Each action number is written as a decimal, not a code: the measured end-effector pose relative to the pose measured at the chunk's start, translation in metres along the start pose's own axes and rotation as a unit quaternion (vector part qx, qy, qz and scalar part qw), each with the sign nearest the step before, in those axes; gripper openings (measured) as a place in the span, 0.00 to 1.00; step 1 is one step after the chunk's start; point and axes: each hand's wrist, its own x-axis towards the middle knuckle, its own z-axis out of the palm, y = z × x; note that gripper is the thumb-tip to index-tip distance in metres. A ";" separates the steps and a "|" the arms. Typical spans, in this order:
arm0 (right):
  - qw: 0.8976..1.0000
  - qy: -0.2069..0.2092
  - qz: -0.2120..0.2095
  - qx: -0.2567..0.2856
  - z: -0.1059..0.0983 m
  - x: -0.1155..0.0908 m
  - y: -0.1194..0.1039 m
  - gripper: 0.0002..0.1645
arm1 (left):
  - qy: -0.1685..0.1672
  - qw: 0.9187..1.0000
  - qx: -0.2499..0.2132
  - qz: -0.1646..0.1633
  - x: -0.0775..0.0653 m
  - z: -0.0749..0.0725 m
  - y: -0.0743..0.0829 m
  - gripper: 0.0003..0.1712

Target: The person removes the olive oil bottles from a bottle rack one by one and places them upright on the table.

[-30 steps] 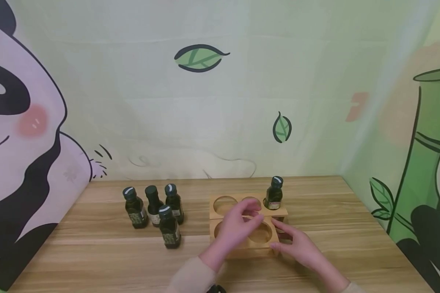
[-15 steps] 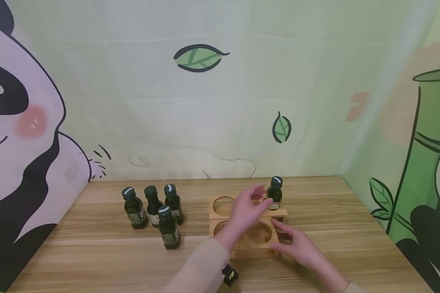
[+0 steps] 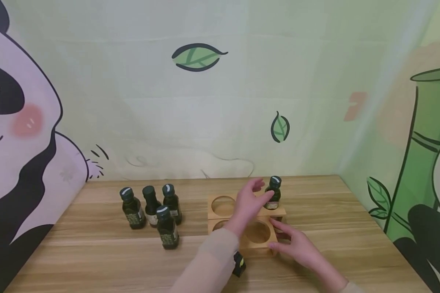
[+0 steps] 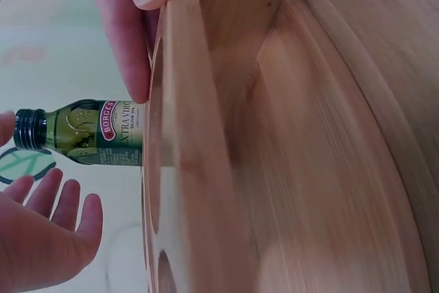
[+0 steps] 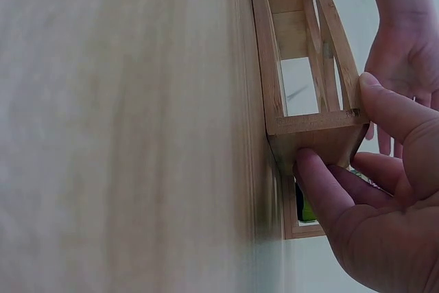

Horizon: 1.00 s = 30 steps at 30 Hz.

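Note:
A two-tier wooden bottle rack [image 3: 256, 246] with round holes stands on the table. One small dark-green olive oil bottle [image 3: 273, 193] sits upright in its back right hole; a "Borges" label shows on this bottle [image 4: 118, 128] in the left wrist view. My left hand [image 3: 247, 205] is over the back row, just left of that bottle, fingers spread loosely and thumb close to the cap. My right hand [image 3: 297, 244] holds the rack's front right end, thumb and fingers on the end panel and top edge [image 5: 360, 104]. Part of the back row is hidden behind my left hand.
Several more dark bottles stand grouped on the left of the table, among them a front bottle [image 3: 167, 228] and a far-left bottle [image 3: 133, 209]. A black object [image 3: 239, 264] shows beside my left sleeve. Behind the wooden table [image 3: 95, 252] hangs a printed curtain [image 3: 220, 122].
My left hand has moved up and to the right, from over the front row to beside the bottle in the rack. My right hand keeps its hold on the rack.

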 end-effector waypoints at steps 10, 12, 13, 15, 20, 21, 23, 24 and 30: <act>1.000 0.002 0.001 0.008 0.001 0.000 0.001 0.42 | -0.037 0.999 -0.027 -0.014 0.012 0.002 -0.003 0.37; 1.000 0.001 0.000 0.011 0.001 0.000 0.001 0.42 | -0.039 0.999 -0.029 -0.018 0.013 0.002 -0.003 0.38; 1.000 0.000 0.000 0.012 0.000 0.000 0.001 0.42 | -0.040 0.999 -0.030 -0.017 0.013 0.002 -0.002 0.38; 1.000 -0.003 -0.002 0.014 0.000 0.000 0.000 0.42 | -0.041 0.999 -0.030 -0.013 0.014 0.002 -0.003 0.37; 1.000 -0.003 -0.001 0.018 0.000 0.000 0.000 0.42 | -0.048 0.998 -0.034 -0.011 0.017 0.005 -0.003 0.36; 1.000 -0.003 0.000 0.018 0.000 0.000 0.000 0.42 | -0.049 0.998 -0.035 -0.012 0.017 0.006 -0.003 0.35; 1.000 -0.003 -0.001 0.017 0.000 0.000 0.000 0.42 | -0.051 0.998 -0.038 -0.016 0.018 0.008 -0.003 0.35; 1.000 -0.002 -0.002 0.017 0.000 0.000 0.001 0.42 | -0.052 0.998 -0.039 -0.019 0.018 0.009 -0.004 0.35; 1.000 -0.003 -0.008 0.027 0.001 0.000 0.002 0.42 | -0.054 0.997 -0.053 -0.025 0.019 0.014 -0.005 0.32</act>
